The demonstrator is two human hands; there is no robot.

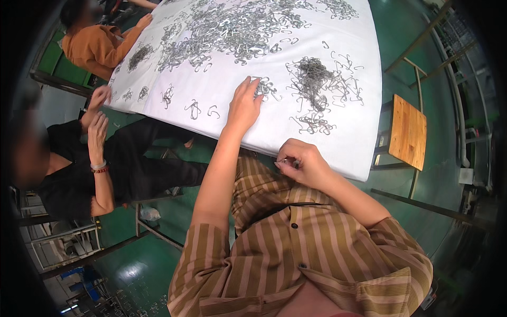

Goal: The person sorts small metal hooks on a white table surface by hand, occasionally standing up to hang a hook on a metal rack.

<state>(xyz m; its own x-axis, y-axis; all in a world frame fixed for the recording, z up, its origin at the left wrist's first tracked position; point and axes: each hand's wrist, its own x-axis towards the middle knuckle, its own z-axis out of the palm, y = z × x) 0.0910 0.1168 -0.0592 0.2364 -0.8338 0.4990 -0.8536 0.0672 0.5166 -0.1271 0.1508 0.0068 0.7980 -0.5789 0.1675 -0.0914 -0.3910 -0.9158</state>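
On the white table (pixel 343 150), left hand (pixel 245 105): fingers loosely spread at a small hook cluster (pixel 269 90).
Just off the near edge, right hand (pixel 300 161): fingers curled, pinching a small metal piece (pixel 288 162).
Metal hooks (pixel 227 33): heaped far, with a darker pile (pixel 312 79) right.

No text, label, number or sign is readable here.

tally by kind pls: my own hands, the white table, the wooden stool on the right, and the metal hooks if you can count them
Your bare hands, left hand and right hand: 2
Table covered in white cloth: 1
Stool with square brown wooden top: 1
Bent metal-wire hooks: too many, overlapping, to count
Total: 4, hooks left out
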